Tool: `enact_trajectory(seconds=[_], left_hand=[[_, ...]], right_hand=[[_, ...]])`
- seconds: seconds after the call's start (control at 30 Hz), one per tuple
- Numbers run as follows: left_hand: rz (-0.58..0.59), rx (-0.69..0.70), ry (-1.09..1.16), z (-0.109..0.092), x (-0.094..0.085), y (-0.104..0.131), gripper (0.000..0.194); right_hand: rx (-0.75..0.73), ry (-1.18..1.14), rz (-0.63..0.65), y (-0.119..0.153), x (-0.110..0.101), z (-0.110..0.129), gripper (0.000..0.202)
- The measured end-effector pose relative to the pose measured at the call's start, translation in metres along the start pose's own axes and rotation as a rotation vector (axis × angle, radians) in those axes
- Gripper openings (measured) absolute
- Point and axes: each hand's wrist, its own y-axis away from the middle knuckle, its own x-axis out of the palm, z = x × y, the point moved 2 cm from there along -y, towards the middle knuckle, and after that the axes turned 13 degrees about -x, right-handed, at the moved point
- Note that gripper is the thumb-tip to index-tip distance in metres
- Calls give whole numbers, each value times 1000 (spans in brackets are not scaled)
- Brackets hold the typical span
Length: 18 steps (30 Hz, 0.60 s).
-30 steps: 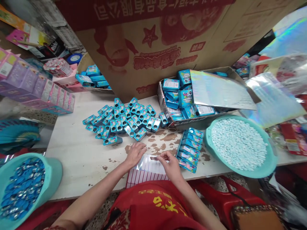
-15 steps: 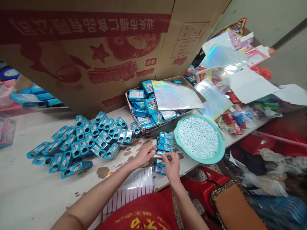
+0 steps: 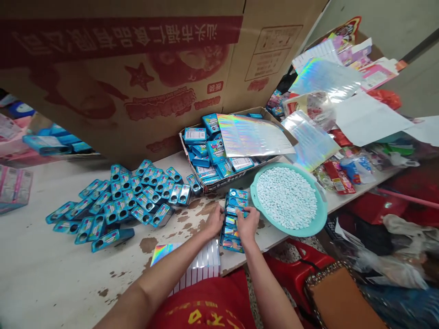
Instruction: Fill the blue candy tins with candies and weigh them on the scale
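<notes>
A row of small blue candy boxes (image 3: 236,202) stands on the worktop in front of me, several tops carrying shiny rainbow stickers (image 3: 230,232). My left hand (image 3: 214,222) is closed against the row's left side, its fingertips partly hidden. From the right, my right hand (image 3: 248,225) grips a box in the middle of the row, its thumb on the top and its fingers curled at the far side. Close by on the right, a turquoise basin (image 3: 321,219) holds many small pale candies (image 3: 288,196). Sticker sheets (image 3: 202,262) lie below my left forearm.
More blue boxes with round holes (image 3: 116,201) spread over the left of the worktop (image 3: 30,256). A carton tray (image 3: 236,179) of blue boxes sits behind the row, partly under a shiny sheet (image 3: 252,137). A large cardboard box (image 3: 144,91) rises behind. A red stool (image 3: 295,265) stands lower right.
The small shiny sticker strip held between both hands is now out of my fingers, and a shiny sticker shows on a middle box. My hands have come down onto the row's sides.
</notes>
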Motion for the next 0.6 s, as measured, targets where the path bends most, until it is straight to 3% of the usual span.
enact_trajectory(seconds=[0.1, 0.17, 0.23, 0.3, 0.4, 0.47, 0.6], left_hand=[[-16, -40, -29, 8, -5, 10, 19], [2, -74, -56, 21, -27, 16, 17], [9, -148, -86, 45, -63, 27, 12], [-17, -256, -117, 75, -102, 47, 11], [-95, -445, -144, 123, -142, 90, 18], [-139, -551, -105, 149, -147, 117, 21], [-173, -633, 190, 177, -122, 141, 42]], right_hand=[[-56, -17, 10, 2, -12, 8, 15], [-155, -18, -37, 13, -21, 24, 21], [-359, -69, -48, 34, -23, 45, 23], [-585, -195, 137, 63, -14, 68, 18], [-680, -245, 649, 108, 17, 87, 13], [-632, -162, 839, 128, 37, 88, 13], [-629, -87, 935, 143, 59, 87, 14]])
